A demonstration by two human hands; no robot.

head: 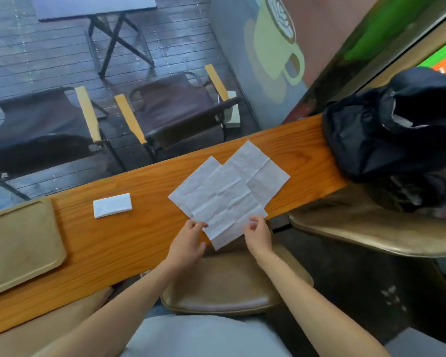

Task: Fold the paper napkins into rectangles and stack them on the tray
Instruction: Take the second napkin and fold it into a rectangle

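At the near edge of the wooden surface [139, 235], left hand [188, 243] and right hand [258, 234] each pinching the top unfolded napkin [222, 202]. Farther left, one folded napkin [112, 205] beside the tray [18, 243].

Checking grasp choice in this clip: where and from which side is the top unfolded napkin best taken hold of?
By its near edge, from the person's side. The top napkin lies flat on the counter, overlapping others, and only its near corner overhangs the counter's edge, so fingers can likely get under there. The left hand and right hand already pinch that edge at either side.
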